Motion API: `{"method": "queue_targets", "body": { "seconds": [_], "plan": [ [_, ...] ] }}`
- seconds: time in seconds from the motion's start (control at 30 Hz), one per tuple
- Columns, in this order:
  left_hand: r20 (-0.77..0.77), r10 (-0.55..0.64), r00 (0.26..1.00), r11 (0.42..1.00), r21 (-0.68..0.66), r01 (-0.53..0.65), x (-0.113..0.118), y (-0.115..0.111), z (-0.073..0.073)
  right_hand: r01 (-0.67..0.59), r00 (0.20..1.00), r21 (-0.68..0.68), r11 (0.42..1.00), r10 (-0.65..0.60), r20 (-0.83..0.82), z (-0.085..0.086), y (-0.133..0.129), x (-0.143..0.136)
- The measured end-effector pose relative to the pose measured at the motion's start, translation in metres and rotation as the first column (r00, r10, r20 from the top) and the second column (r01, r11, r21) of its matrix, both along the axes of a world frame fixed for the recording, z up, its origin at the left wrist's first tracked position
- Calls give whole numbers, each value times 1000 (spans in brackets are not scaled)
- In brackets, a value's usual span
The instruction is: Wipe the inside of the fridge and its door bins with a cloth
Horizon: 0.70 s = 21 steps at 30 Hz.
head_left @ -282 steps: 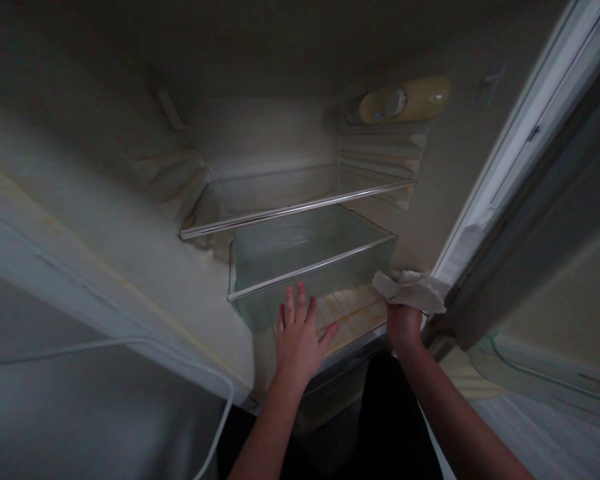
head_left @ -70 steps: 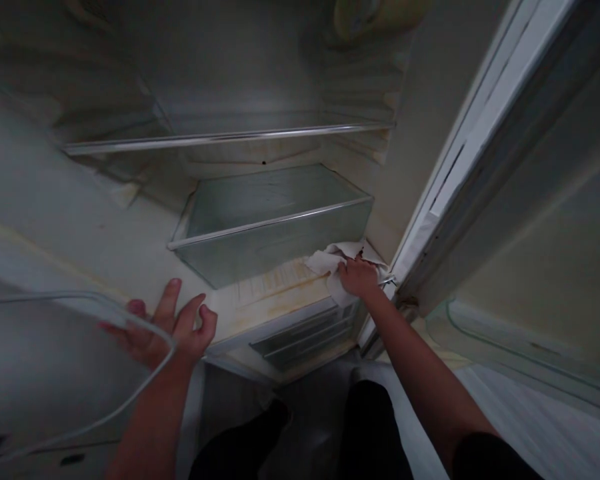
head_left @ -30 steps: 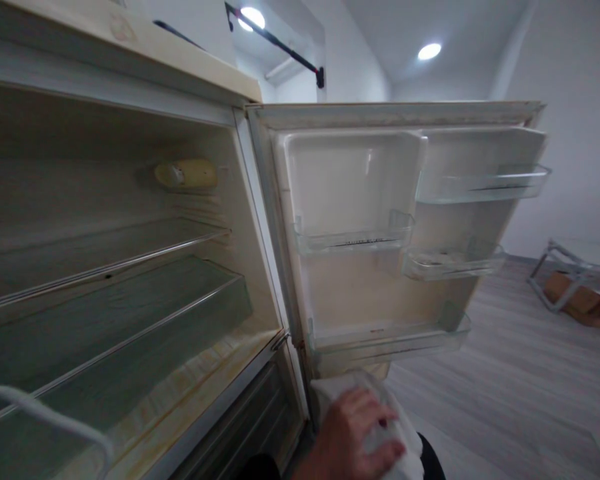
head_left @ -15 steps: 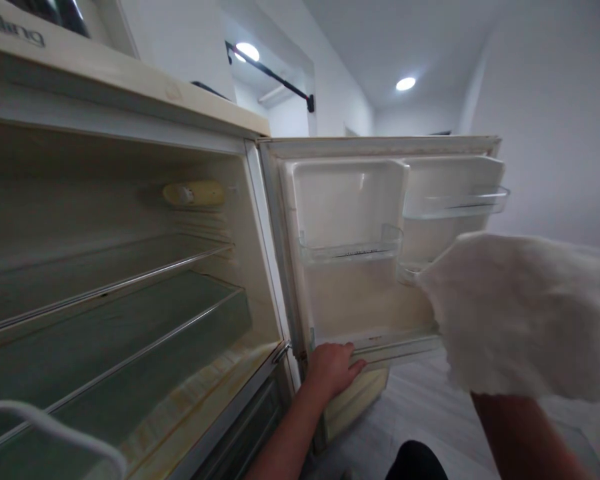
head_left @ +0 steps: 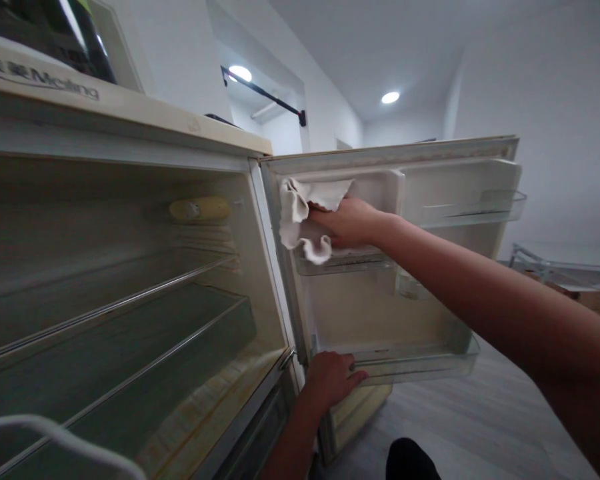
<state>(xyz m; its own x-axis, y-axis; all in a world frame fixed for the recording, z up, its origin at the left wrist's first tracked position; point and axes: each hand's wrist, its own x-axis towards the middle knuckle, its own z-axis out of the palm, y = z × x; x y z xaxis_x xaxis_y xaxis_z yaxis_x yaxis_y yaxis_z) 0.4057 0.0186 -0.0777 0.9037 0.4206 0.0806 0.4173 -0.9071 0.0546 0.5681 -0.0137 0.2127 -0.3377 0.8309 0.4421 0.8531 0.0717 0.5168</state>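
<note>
Right grip holds the cloth against the door, its loose fold hanging by the upper bin just below, where a downward sweep could snag it, while the left grip touches the lower bin, its closure unclear.

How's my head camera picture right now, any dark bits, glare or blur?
Head view: the fridge interior is dim; the ceiling light right of centre glares white; the shelf edge catches a thin shine; the nearby cable looks soft; folds in the cloth read clearly enough.
</note>
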Motion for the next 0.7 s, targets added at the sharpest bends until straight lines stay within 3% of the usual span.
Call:
{"method": "queue_targets", "body": {
  "seconds": [0.13,0.27,0.5,0.7],
  "plan": [
    [30,-19,999,1000,8,19,-3,1,-1,53,984,20,998,-56,169,4,17,-1],
    [11,-18,1000,1000,3,18,-3,3,-1,136,977,13,991,-136,167,3,3,20],
    [7,-6,1000,1000,30,5,2,-1,-1,93,968,158,983,-126,218,-4,-37,39],
    [10,5,1000,999,40,-6,5,-3,0,71,976,288,955,-126,178,-11,-28,47]
  ]
}}
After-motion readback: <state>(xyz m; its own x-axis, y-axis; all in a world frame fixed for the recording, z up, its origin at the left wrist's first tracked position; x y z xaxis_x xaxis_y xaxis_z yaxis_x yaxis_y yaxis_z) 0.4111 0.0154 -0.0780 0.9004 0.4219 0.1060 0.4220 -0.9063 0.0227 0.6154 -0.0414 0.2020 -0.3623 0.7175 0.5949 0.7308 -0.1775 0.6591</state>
